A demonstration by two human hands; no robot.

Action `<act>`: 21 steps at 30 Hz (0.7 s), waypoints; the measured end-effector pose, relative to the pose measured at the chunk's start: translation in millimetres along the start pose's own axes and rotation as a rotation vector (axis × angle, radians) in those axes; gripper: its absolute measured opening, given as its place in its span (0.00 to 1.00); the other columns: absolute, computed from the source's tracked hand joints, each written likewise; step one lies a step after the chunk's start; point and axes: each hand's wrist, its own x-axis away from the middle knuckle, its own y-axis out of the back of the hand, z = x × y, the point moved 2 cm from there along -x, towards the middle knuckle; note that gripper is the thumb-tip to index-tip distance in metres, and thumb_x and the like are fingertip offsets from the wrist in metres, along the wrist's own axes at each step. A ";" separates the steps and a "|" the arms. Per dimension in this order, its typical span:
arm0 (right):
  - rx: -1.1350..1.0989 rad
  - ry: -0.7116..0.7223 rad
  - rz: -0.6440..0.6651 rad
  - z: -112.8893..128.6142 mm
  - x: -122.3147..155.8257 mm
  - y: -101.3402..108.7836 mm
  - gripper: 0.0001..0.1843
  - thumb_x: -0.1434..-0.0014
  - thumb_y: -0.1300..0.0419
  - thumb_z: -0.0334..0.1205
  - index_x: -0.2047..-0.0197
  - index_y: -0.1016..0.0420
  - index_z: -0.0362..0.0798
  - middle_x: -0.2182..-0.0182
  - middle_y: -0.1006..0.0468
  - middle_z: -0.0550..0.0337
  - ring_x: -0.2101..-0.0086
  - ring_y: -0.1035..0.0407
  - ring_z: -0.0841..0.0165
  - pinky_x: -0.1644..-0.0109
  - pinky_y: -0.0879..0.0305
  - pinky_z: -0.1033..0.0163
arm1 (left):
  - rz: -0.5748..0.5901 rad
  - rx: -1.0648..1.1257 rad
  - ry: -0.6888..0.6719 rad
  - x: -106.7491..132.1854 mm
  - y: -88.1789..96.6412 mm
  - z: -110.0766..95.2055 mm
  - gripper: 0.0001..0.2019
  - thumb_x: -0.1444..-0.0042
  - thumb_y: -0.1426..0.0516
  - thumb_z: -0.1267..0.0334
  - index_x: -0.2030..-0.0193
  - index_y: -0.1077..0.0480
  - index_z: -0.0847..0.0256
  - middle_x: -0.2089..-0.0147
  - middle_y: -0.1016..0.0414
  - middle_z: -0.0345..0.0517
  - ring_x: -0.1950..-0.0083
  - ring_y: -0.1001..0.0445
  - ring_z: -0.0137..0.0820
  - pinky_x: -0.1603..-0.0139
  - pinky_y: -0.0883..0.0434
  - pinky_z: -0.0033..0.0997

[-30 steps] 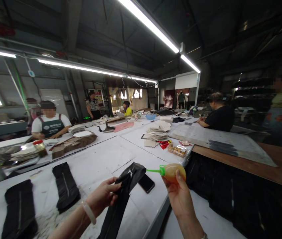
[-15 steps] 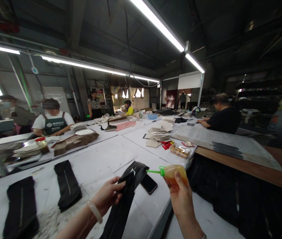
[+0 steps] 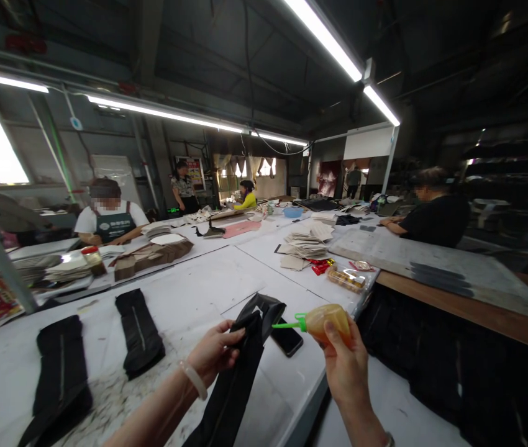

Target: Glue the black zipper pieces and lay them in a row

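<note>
My left hand point(image 3: 213, 352) pinches a long black leather strip point(image 3: 240, 372) near its upper end, which folds over and hangs down toward me. My right hand point(image 3: 344, 363) is closed round a small amber squeeze bottle point(image 3: 327, 320) whose thin green nozzle point(image 3: 285, 325) points left at the strip's folded top. A white bangle point(image 3: 194, 379) sits on my left wrist. Just behind the strip a black phone point(image 3: 288, 341) lies on the white table point(image 3: 199, 288).
Two stacks of black pieces point(image 3: 139, 332) point(image 3: 61, 372) lie at the left of the table. Further back are piles of paper patterns point(image 3: 305, 245) and brown pieces point(image 3: 152, 254). Several people work around the tables. A wooden bench point(image 3: 478, 313) runs at the right.
The camera has turned a little to the left, so everything has shifted right in view. Both hands keep their hold; the nozzle stays close to the strip's top.
</note>
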 end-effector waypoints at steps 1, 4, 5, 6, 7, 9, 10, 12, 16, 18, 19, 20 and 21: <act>0.004 -0.005 0.002 -1.0 0.5 -0.4 0.33 0.62 0.23 0.40 0.52 0.27 0.50 0.62 0.20 0.61 0.65 0.24 0.65 0.65 0.24 0.63 | -0.004 0.001 0.003 -0.4 -0.3 -0.2 0.23 0.62 0.28 0.62 0.66 0.39 0.58 0.78 0.36 0.30 0.83 0.37 0.20 0.85 0.45 0.17; 0.026 -0.009 0.009 -4.5 1.6 -0.2 0.34 0.62 0.22 0.41 0.51 0.28 0.49 0.62 0.20 0.61 0.65 0.25 0.66 0.64 0.24 0.64 | -0.011 -0.007 0.010 -1.9 -0.3 -0.2 0.23 0.61 0.29 0.62 0.65 0.39 0.58 0.78 0.36 0.30 0.83 0.37 0.20 0.85 0.45 0.17; 0.036 -0.008 0.010 -5.7 2.1 0.4 0.34 0.62 0.23 0.41 0.51 0.28 0.49 0.62 0.20 0.61 0.65 0.25 0.66 0.64 0.24 0.64 | -0.013 -0.009 0.010 -2.5 0.2 0.1 0.22 0.60 0.29 0.62 0.65 0.38 0.58 0.78 0.36 0.30 0.83 0.37 0.20 0.85 0.44 0.17; 0.044 -0.006 0.011 -6.9 2.7 1.1 0.34 0.61 0.23 0.41 0.50 0.28 0.50 0.62 0.20 0.61 0.65 0.25 0.66 0.64 0.24 0.64 | -0.015 -0.008 0.008 -3.2 0.9 0.6 0.22 0.60 0.29 0.62 0.65 0.38 0.58 0.78 0.35 0.30 0.83 0.37 0.19 0.85 0.44 0.17; 0.051 -0.006 0.016 -8.2 3.4 1.6 0.34 0.61 0.23 0.41 0.50 0.28 0.50 0.62 0.20 0.61 0.65 0.25 0.66 0.64 0.25 0.64 | -0.014 -0.005 0.007 -4.0 1.6 1.2 0.22 0.60 0.29 0.62 0.64 0.38 0.58 0.78 0.35 0.30 0.83 0.37 0.19 0.85 0.44 0.17; 0.059 -0.013 0.033 -11.0 4.8 2.2 0.33 0.60 0.23 0.40 0.50 0.27 0.50 0.62 0.20 0.61 0.64 0.25 0.65 0.63 0.25 0.63 | -0.019 0.006 0.008 -5.8 2.7 2.4 0.22 0.59 0.29 0.62 0.64 0.38 0.58 0.77 0.35 0.31 0.83 0.37 0.19 0.85 0.44 0.17; 0.061 -0.021 0.043 -12.6 5.2 2.1 0.32 0.59 0.23 0.40 0.50 0.27 0.50 0.62 0.20 0.61 0.64 0.25 0.65 0.63 0.25 0.63 | -0.025 0.013 0.013 -6.7 2.7 2.6 0.22 0.59 0.29 0.62 0.64 0.37 0.59 0.77 0.35 0.31 0.83 0.36 0.19 0.85 0.45 0.16; 0.062 -0.040 0.055 -16.3 5.7 1.1 0.32 0.59 0.24 0.40 0.50 0.27 0.51 0.62 0.19 0.61 0.64 0.25 0.65 0.63 0.26 0.62 | -0.045 0.022 0.025 -8.6 1.2 1.8 0.21 0.59 0.29 0.63 0.65 0.37 0.59 0.77 0.35 0.31 0.83 0.36 0.19 0.85 0.45 0.16; -0.021 -0.195 0.049 -26.0 12.0 -1.7 0.27 0.61 0.23 0.41 0.56 0.25 0.49 0.65 0.19 0.61 0.66 0.25 0.64 0.65 0.27 0.62 | -0.083 0.035 0.042 -11.6 -0.3 -0.6 0.18 0.56 0.31 0.66 0.65 0.37 0.59 0.77 0.35 0.31 0.84 0.36 0.19 0.86 0.43 0.16; -0.127 -0.379 0.008 -33.4 22.7 -0.3 0.25 0.63 0.23 0.46 0.62 0.24 0.47 0.68 0.19 0.58 0.68 0.25 0.63 0.68 0.28 0.61 | -0.092 0.040 0.036 -13.8 8.5 2.7 0.17 0.55 0.31 0.67 0.63 0.35 0.60 0.77 0.34 0.32 0.84 0.36 0.19 0.87 0.43 0.15; -0.187 -0.473 -0.028 -38.5 29.0 1.6 0.25 0.63 0.24 0.49 0.64 0.24 0.47 0.68 0.19 0.58 0.69 0.25 0.64 0.67 0.28 0.61 | -0.114 0.049 0.026 -17.0 17.2 5.8 0.16 0.54 0.32 0.68 0.62 0.34 0.60 0.76 0.33 0.32 0.84 0.36 0.19 0.87 0.43 0.15; -0.234 -0.537 -0.050 -44.3 34.6 4.0 0.25 0.61 0.25 0.52 0.64 0.24 0.46 0.68 0.19 0.57 0.70 0.26 0.65 0.69 0.29 0.62 | -0.137 0.041 0.021 -22.6 28.2 9.5 0.16 0.53 0.33 0.68 0.61 0.34 0.59 0.75 0.32 0.33 0.83 0.35 0.19 0.87 0.42 0.15; -0.254 -0.589 -0.049 -51.1 39.0 6.9 0.26 0.58 0.28 0.56 0.63 0.23 0.45 0.69 0.19 0.56 0.73 0.28 0.67 0.73 0.32 0.64 | -0.166 0.017 0.026 -30.7 40.7 13.6 0.16 0.52 0.33 0.67 0.60 0.33 0.59 0.74 0.31 0.33 0.84 0.35 0.19 0.87 0.40 0.15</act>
